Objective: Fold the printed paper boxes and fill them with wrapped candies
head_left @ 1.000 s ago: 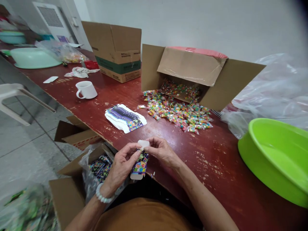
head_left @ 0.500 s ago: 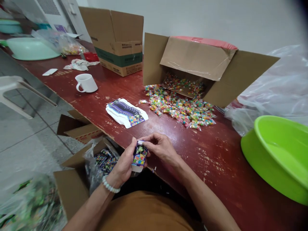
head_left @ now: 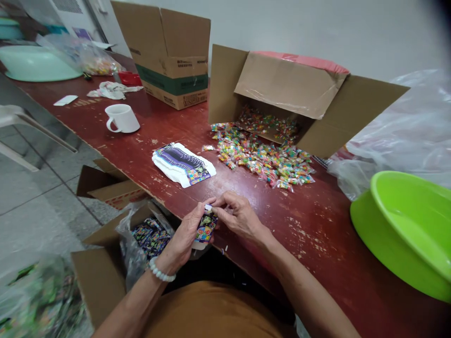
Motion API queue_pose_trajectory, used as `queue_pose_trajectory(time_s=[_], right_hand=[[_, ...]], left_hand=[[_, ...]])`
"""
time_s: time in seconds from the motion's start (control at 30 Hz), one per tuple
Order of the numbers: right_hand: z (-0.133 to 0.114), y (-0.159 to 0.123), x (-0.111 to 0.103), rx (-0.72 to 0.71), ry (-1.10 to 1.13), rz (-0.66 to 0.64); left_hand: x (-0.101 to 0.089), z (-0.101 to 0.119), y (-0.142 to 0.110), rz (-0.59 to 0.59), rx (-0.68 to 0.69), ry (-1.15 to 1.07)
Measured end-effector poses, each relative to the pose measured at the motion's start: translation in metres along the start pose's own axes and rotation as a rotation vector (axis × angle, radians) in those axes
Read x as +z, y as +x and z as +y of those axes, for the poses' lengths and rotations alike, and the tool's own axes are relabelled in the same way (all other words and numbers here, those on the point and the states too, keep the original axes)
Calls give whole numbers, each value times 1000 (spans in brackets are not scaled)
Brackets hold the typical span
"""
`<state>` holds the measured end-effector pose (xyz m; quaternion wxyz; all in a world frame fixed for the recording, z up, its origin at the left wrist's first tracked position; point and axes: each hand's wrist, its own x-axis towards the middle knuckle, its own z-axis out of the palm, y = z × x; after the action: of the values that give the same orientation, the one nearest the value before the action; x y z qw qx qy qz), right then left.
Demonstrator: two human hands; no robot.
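My left hand (head_left: 186, 233) is closed around a small printed candy box (head_left: 206, 227), dark with bright colours and a white end flap. At the top of that box, my right hand (head_left: 237, 215) pinches the flap end between thumb and fingers. Both hands are over the table's front edge. Just beyond them lies a fanned stack of flat printed boxes (head_left: 183, 164). Past the stack, wrapped candies (head_left: 260, 162) spill out of a cardboard carton (head_left: 282, 94) tipped on its side.
A white mug (head_left: 123, 119) and a tall carton (head_left: 172, 61) stand on the red table (head_left: 317, 263). A green basin (head_left: 398, 234) is at the right. Below the left edge, an open carton (head_left: 98, 277) holds a bag of many printed packets (head_left: 151, 237). A stool (head_left: 21, 122) stands at far left.
The box has tilted slightly to the right in my left hand, and my right fingers stay at its top end. The view has shifted a little.
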<state>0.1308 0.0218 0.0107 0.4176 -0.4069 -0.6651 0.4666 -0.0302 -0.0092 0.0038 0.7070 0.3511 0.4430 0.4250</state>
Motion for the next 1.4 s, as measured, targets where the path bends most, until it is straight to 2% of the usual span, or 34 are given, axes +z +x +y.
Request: queue_pose_trajectory(time_s=[0.13,0.27,0.33,0.47,0.57,0.63,0.7,0.73,0.8,0.9,1.0,1.1,1.17,1.2,1.27,1.33,1.4], right_hand=[[-2,10,-6,-17,-88,-23],[-5,14,-15,-230,-366,-142],[-7,14,-17,-259,-410,-212],[-4,14,-12,-232,-240,-273],[11,27,-13,-117,-103,-306],[26,47,-23,-11,-236,-180],[41,72,-37,64,-592,126],[48,84,-43,88,-669,209],[60,104,-52,111,-759,279],[74,117,-55,129,-811,270],[81,113,-53,136,-827,252],[76,99,-55,131,-793,260],[65,84,-56,130,-753,264],[57,74,-54,133,-709,244],[40,51,-45,147,-539,146],[22,27,-28,184,-166,-28],[8,7,-9,194,72,-100]], left_hand=[[-3,3,4,-19,55,59],[-6,5,5,11,57,119],[-7,3,6,36,31,98],[-6,1,5,64,-57,-71],[-6,1,-3,91,-77,-201],[-8,-2,-13,99,-103,-250],[-10,-10,-26,105,-134,-259],[-12,-17,-32,99,-156,-254],[-18,-31,-45,64,-227,-235],[-41,-51,-59,26,-345,-187],[-80,-52,-67,15,-329,-2],[-117,-35,-70,-161,-362,409],[-129,-22,-70,-260,-411,634],[-130,-17,-70,-282,-422,668],[-123,-9,-66,-281,-428,565],[-108,-4,-61,-270,-398,361],[-90,0,-54,-274,-294,250]])
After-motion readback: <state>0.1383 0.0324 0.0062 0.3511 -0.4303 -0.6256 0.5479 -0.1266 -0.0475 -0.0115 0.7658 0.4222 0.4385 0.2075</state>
